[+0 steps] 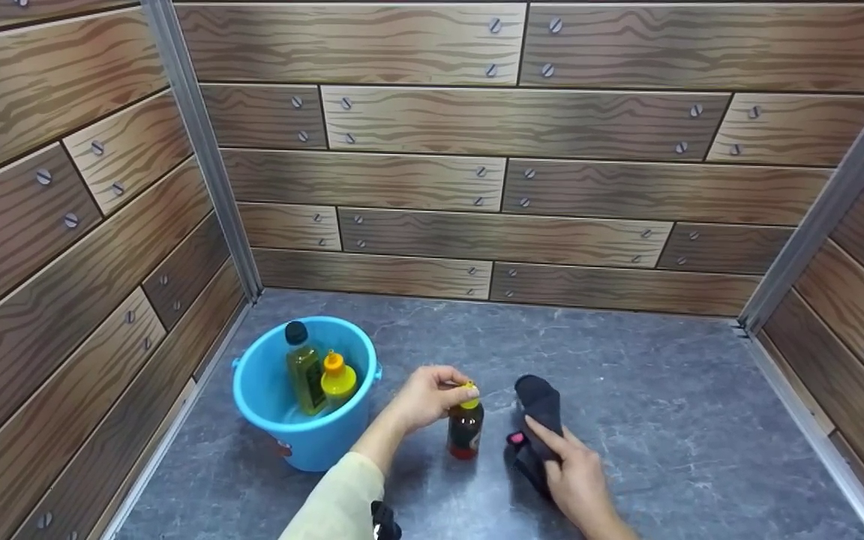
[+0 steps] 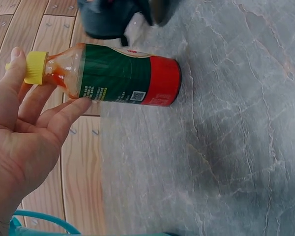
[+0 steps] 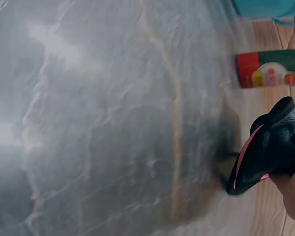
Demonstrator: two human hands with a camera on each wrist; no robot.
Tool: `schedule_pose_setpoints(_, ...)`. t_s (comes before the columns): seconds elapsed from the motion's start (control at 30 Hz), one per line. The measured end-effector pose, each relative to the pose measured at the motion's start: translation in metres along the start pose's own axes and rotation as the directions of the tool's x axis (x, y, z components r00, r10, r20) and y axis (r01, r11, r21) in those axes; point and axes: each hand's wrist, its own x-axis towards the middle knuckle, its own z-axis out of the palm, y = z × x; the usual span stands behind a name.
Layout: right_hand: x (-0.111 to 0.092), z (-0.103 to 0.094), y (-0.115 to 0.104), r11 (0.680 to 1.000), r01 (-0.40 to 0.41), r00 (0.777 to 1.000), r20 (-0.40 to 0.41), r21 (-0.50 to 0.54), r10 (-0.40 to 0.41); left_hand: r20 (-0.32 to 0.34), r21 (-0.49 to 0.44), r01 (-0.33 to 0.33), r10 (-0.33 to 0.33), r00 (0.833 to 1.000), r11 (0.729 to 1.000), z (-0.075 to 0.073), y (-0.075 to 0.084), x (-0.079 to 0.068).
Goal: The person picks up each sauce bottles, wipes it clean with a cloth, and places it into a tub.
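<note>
My left hand (image 1: 424, 397) pinches the yellow cap of a sauce bottle (image 1: 465, 433) between thumb and fingers. In the left wrist view, the bottle (image 2: 118, 76) shows a green label, a red lower band and red sauce at its neck. It is upright, its base right at the grey surface. To its right, my right hand (image 1: 578, 476) holds a black soft-looking item (image 1: 541, 401), its index finger laid along it. Pink edging shows on this black item (image 3: 268, 150) in the right wrist view; its exact kind is unclear.
A blue bucket (image 1: 304, 426) stands left of my left hand. Inside are a dark-capped bottle of greenish liquid (image 1: 304, 375) and a yellow squeeze bottle (image 1: 338, 384) with an orange top. Wood-patterned walls (image 1: 417, 180) enclose the grey marbled surface (image 1: 672, 420).
</note>
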Motion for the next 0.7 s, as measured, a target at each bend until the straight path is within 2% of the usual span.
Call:
schedule_pose_setpoints(0.13, 0.004, 0.001, -0.013, 0.995, 0.09, 0.994, -0.062, 0.044, -0.087, -0.009, 0.017, -0.01, 0.01, 1.0, 1.0, 0.001, -0.001, 0.0)
schedule_pose_setpoints(0.37, 0.016, 0.009, -0.038, 0.98, 0.166, 0.985, -0.071, 0.109, -0.159, -0.014, 0.038, -0.026, 0.027, 1.0, 0.999, 0.001, -0.001, 0.0)
schedule_pose_setpoints(0.47, 0.021, 0.014, -0.045, 0.976, 0.167, 0.985, -0.06, 0.139, -0.16, -0.015, 0.032, -0.025, 0.026, 1.0, 0.999, 0.001, -0.002, 0.0)
schedule_pose_setpoints(0.7, 0.029, 0.024, -0.048, 0.982, 0.099, 0.994, 0.024, 0.16, -0.104, -0.018, 0.0, -0.025, 0.025, 1.0, 1.0, 0.001, -0.004, 0.0)
